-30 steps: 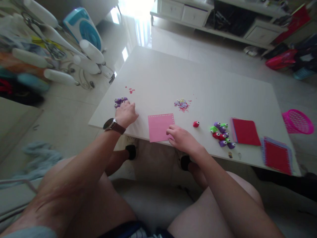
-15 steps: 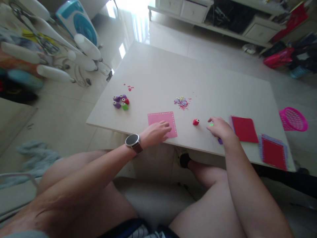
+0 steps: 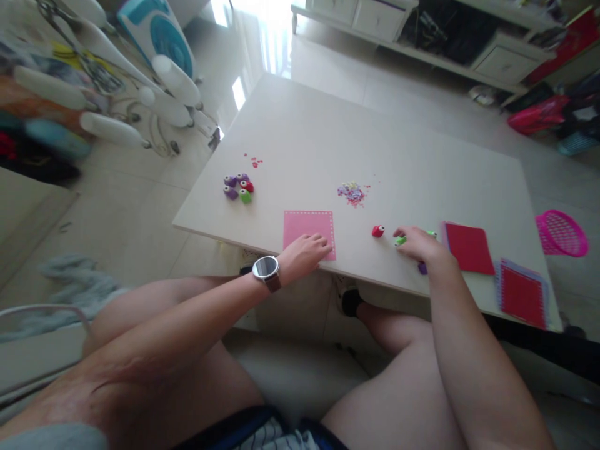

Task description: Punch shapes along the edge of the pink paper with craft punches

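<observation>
My left hand point(image 3: 307, 250) lies flat on a pink paper sheet point(image 3: 297, 225), its fingers stretched out over the lower part. Small holes run along the sheet's top and right edges. My right hand point(image 3: 417, 242) has its fingertips around a green craft punch point(image 3: 400, 241), which stays low at the tabletop. Just left of it stands a red craft punch point(image 3: 377, 231). A purple punch point(image 3: 422, 267) and another green punch point(image 3: 432, 234) show partly from behind my right hand. Several more punches point(image 3: 239, 187) in purple, red and green are grouped at the left.
A pile of paper cut-outs point(image 3: 352, 194) lies mid-table, with a few red bits point(image 3: 255, 162) at the left. Red sheets point(image 3: 469, 249) and a second red stack point(image 3: 522, 294) sit at the right of the white table point(image 3: 328, 131). A pink basket point(image 3: 562, 232) is beyond its edge.
The view has shifted slightly, moving the scene to the right. My right hand has closed in on the green punch, more of which now shows. My left hand stays on the pink sheet.
</observation>
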